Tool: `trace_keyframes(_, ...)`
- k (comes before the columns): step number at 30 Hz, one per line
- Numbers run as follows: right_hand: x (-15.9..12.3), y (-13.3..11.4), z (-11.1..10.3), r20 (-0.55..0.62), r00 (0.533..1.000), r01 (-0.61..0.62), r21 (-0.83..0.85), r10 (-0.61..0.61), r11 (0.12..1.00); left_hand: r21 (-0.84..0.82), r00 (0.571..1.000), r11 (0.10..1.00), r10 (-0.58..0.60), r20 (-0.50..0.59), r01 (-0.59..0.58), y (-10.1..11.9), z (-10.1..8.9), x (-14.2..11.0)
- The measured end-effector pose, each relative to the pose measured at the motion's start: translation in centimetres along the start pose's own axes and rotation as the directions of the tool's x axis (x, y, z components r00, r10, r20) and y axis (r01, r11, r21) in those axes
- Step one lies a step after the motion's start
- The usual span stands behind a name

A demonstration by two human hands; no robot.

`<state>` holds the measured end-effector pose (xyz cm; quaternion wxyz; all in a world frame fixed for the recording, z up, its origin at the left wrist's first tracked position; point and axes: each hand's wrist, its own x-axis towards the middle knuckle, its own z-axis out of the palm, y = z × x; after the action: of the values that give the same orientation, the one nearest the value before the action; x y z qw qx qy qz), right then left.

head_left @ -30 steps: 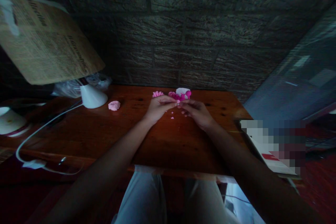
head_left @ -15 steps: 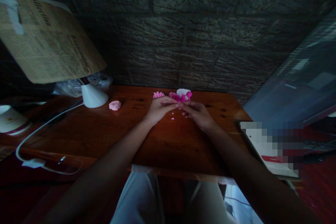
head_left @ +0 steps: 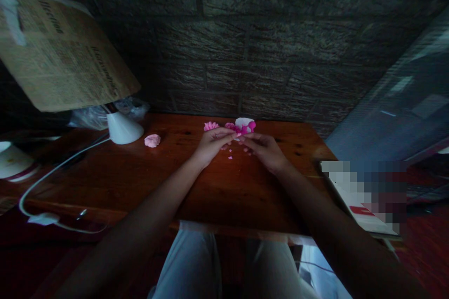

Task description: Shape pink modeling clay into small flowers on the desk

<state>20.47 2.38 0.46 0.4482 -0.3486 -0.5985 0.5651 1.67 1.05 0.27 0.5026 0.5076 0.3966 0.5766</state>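
Note:
Fingertips to fingertips over the table, my left hand (head_left: 212, 145) and my right hand (head_left: 265, 150) are both pinched closed on a small pink piece of what looks like modelling clay (head_left: 238, 135). Fingers hide most of it. Just behind them lie a ridged pink clay piece (head_left: 211, 126) and magenta clay (head_left: 251, 126), the latter in front of a white round thing (head_left: 242, 122). Tiny pink bits (head_left: 230, 157) rest on the wood below my hands. Farther left sits a pale pink clay lump (head_left: 152, 140), touched by neither hand.
A lamp with a newsprint shade (head_left: 70, 56) and white base (head_left: 123, 128) stands on the wooden table (head_left: 238, 196) at left. Its white cord (head_left: 52, 173) hangs over the front edge. A white cup (head_left: 14, 161) is far left; a stone wall (head_left: 217, 42) rises behind.
My fingers have shifted slightly around the small pink piece, and the left fingers are a little more curled underneath. The view has moved slightly; the other things stay in place.

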Motion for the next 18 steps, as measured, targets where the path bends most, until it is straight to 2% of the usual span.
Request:
trace_keyframes(13, -0.10, 0.17, 0.08, -0.009, 0.999, 0.032, -0.021, -0.033, 0.999, 0.012, 1.000, 1.000, -0.023, 0.015, 0.023, 0.15, 0.36, -0.24)
trace_keyframes(18, -0.18, 0.00, 0.22, 0.001, 0.998, 0.057, -0.039, -0.057, 0.998, -0.037, 0.998, 0.997, -0.063, 0.025, 0.064, 0.03, 0.34, -0.15)
